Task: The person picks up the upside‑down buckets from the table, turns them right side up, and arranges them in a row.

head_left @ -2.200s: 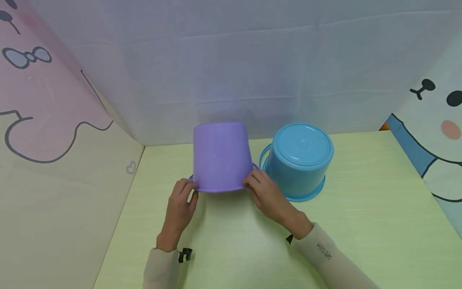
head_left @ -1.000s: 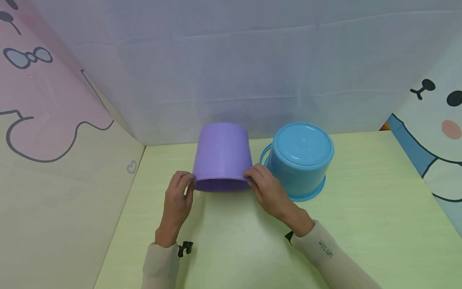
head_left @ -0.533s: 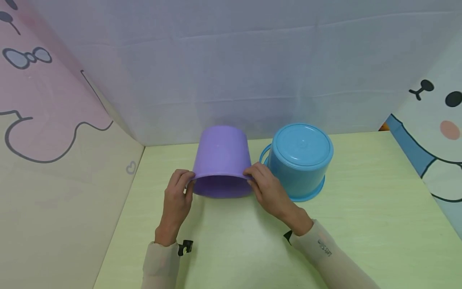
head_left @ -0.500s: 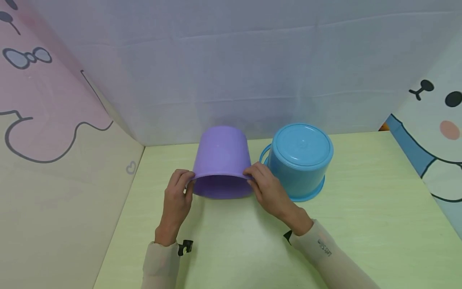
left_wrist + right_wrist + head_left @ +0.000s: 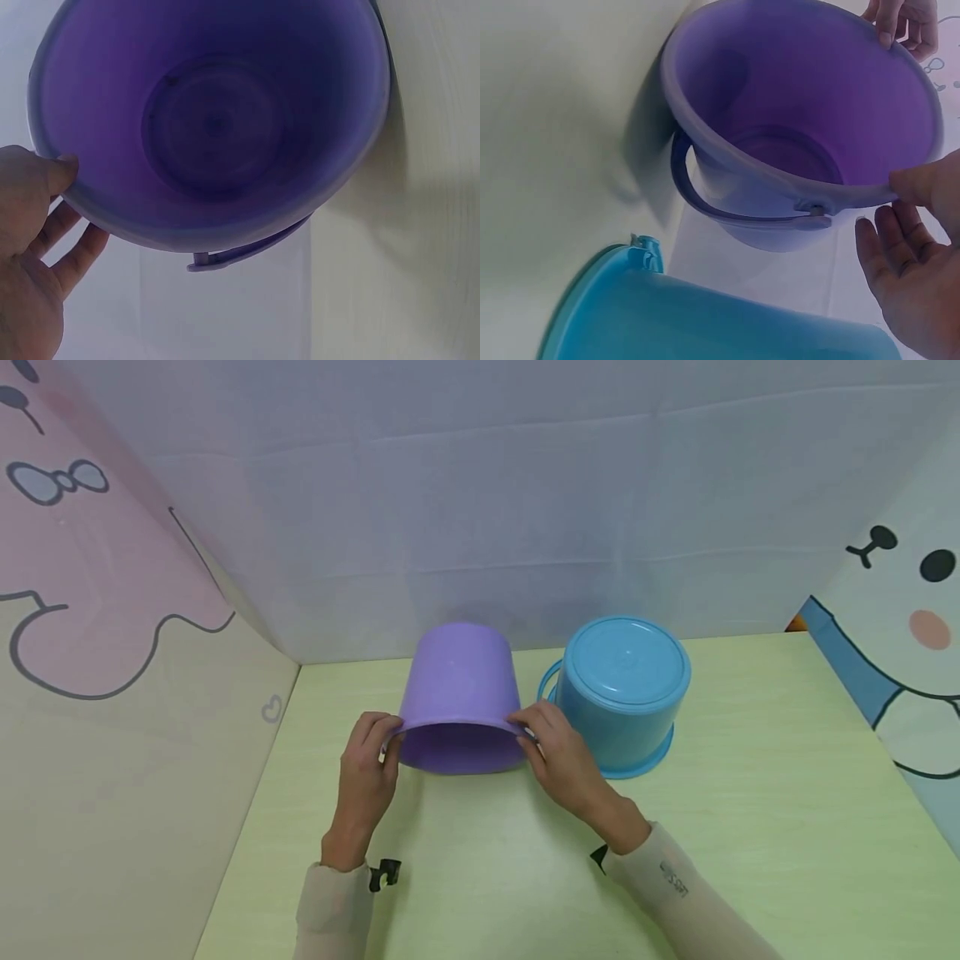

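Observation:
A purple bucket (image 5: 461, 677) lies tipped on its side, its mouth turned toward me. In the left wrist view its hollow inside (image 5: 217, 120) shows nothing in it. My left hand (image 5: 366, 777) pinches the rim at the left, thumb inside. On the opposite side my right hand (image 5: 562, 760) pinches the rim, its thumb on the inner edge in the right wrist view. The bucket's handle (image 5: 742, 217) hangs below the rim there. Close to my right hand a blue bucket (image 5: 626, 693) stands upside down, base up.
The pale yellow-green table (image 5: 480, 877) carries both buckets. A whitish cloth wall (image 5: 480, 485) rises right behind them. Printed side panels close off the left (image 5: 112, 735) and right (image 5: 922, 635).
The purple bucket has tilted back; its front rim has risen and its mouth now shows. Both hands went up with the rim, still pinching it. The blue bucket has stayed put.

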A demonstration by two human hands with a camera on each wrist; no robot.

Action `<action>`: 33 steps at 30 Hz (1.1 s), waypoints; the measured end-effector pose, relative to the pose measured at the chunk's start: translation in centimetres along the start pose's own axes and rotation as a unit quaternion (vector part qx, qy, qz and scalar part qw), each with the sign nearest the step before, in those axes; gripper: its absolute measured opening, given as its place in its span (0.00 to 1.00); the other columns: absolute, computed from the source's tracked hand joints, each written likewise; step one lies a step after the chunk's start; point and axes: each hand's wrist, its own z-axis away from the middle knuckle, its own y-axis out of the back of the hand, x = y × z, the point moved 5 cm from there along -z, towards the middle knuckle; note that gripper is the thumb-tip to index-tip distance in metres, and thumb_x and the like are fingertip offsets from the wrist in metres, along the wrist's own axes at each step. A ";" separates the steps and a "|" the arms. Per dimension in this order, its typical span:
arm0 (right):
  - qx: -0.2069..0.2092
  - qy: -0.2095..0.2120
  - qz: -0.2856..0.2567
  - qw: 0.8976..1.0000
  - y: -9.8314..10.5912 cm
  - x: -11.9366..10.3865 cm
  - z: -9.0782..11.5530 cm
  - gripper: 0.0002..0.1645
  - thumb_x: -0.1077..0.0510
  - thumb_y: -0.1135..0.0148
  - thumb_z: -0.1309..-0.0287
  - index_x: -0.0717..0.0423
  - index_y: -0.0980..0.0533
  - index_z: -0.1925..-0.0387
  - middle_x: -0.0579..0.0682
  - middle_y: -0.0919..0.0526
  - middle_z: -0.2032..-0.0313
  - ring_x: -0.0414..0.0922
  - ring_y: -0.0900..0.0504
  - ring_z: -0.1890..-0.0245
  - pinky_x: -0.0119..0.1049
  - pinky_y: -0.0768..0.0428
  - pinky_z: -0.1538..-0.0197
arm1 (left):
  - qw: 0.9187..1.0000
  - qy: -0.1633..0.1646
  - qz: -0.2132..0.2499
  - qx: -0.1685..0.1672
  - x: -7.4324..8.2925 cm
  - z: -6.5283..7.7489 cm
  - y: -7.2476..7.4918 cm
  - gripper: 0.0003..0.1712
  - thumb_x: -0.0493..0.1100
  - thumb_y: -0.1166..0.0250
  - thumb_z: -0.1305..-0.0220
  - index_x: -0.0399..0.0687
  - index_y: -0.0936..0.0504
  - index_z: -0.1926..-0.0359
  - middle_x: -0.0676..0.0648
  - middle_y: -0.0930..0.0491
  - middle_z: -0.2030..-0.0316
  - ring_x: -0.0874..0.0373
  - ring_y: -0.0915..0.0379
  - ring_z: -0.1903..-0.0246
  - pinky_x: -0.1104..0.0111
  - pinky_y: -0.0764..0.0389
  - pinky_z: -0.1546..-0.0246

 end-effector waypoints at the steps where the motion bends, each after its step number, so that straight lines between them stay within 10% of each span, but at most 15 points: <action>1: 0.002 -0.007 -0.002 1.000 0.0 0.1 0.2 0.17 0.73 0.32 0.35 0.60 0.21 0.47 0.54 0.20 0.53 0.51 0.20 0.50 0.45 0.15 0.52 | 1.000 0.002 0.000 0.000 0.0 0.0 0.0 0.14 0.19 0.31 0.39 0.33 0.18 0.56 0.39 0.22 0.58 0.48 0.23 0.60 0.62 0.22 0.69; 25: 0.040 -0.163 -0.045 0.985 -1.9 2.8 4.2 0.26 0.70 0.29 0.36 0.67 0.29 0.39 0.60 0.24 0.51 0.56 0.19 0.52 0.54 0.14 0.51 | 0.998 0.036 0.041 0.022 -1.2 0.8 0.4 0.12 0.20 0.32 0.37 0.33 0.18 0.56 0.39 0.22 0.58 0.45 0.19 0.59 0.80 0.23 0.51; 33: -0.006 -0.265 -0.146 0.953 -3.7 3.7 5.0 0.24 0.68 0.35 0.30 0.68 0.33 0.38 0.64 0.23 0.46 0.60 0.17 0.46 0.56 0.16 0.43 | 0.997 0.042 0.054 0.026 -1.5 1.0 0.5 0.14 0.19 0.31 0.39 0.33 0.19 0.56 0.38 0.23 0.58 0.43 0.20 0.59 0.81 0.24 0.51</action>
